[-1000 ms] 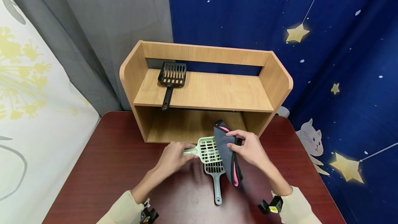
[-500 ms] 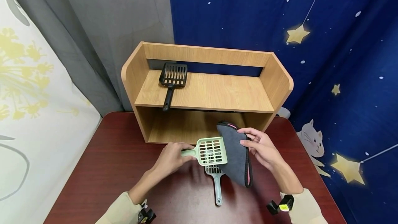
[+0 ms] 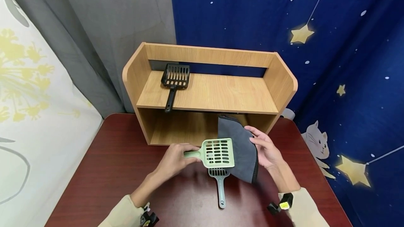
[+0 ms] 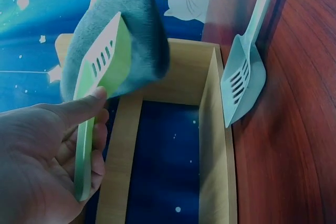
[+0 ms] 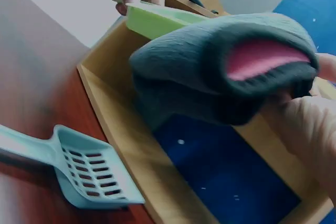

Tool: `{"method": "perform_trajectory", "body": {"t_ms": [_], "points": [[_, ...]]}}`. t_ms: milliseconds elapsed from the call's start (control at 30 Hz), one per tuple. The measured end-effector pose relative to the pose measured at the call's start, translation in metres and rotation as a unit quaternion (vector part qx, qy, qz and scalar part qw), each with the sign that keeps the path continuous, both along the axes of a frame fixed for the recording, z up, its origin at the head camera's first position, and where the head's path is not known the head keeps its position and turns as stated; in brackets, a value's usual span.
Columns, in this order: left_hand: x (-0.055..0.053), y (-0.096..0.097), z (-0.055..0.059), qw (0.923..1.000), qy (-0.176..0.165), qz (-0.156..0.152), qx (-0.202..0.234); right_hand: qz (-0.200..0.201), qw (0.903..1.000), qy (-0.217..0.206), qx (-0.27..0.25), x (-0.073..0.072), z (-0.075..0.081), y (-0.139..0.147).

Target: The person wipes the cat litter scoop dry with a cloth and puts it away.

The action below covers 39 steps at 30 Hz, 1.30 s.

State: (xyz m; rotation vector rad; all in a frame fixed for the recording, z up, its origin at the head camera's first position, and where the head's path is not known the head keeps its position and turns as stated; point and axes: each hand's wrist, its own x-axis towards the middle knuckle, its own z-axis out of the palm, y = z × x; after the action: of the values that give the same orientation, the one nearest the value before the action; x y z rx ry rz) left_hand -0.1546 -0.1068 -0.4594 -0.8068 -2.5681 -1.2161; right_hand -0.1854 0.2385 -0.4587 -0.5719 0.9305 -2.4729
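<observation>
My left hand (image 3: 175, 158) grips a pale green slotted litter scoop (image 3: 217, 152) by its handle, holding it level over the table. In my right hand (image 3: 268, 150), thumb and fingers pinch the right edge of a folded grey cloth (image 3: 243, 153) with dark edging. Its pink inner side shows in the right wrist view, where the cloth (image 5: 173, 59) overlaps the far part of the green scoop. From the head, the cloth lies behind the scoop's right rim. Below them a grey-blue litter scoop (image 3: 221, 192) rests on the table, its top partly hidden by the green one.
A wooden two-level shelf (image 3: 209, 109) stands at the back of the dark red table (image 3: 126, 178). On its upper board lies a black litter scoop (image 3: 172, 92), handle jutting past the front edge. Curtains (image 3: 227, 16) hang behind.
The cloth has moved right, off the green scoop's face, and now shows a broader grey side toward the head camera. My right hand shifted right with it; the left hand barely moved.
</observation>
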Motion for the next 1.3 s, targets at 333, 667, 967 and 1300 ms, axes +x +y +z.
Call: {"method": "perform_trajectory", "body": {"t_ms": [333, 667, 967, 1300], "points": [[0.000, 0.009, 0.002, 0.9980, -0.006, -0.034, 0.053, 0.041, 0.9906, -0.062, -0.115, -0.009, -0.020, -0.028], [-0.001, -0.001, 0.003, 0.9980, 0.007, -0.045, 0.043, 0.038, 0.9911, -0.044, -0.120, -0.008, -0.015, -0.024], [-0.003, -0.012, -0.005, 0.9982, -0.010, -0.048, 0.035, 0.049, 0.9919, 0.029, -0.113, -0.005, -0.002, -0.007], [0.001, 0.011, 0.005, 0.9931, 0.007, -0.100, 0.061, 0.053, 0.9921, 0.016, -0.112, -0.010, -0.012, -0.029]]}}
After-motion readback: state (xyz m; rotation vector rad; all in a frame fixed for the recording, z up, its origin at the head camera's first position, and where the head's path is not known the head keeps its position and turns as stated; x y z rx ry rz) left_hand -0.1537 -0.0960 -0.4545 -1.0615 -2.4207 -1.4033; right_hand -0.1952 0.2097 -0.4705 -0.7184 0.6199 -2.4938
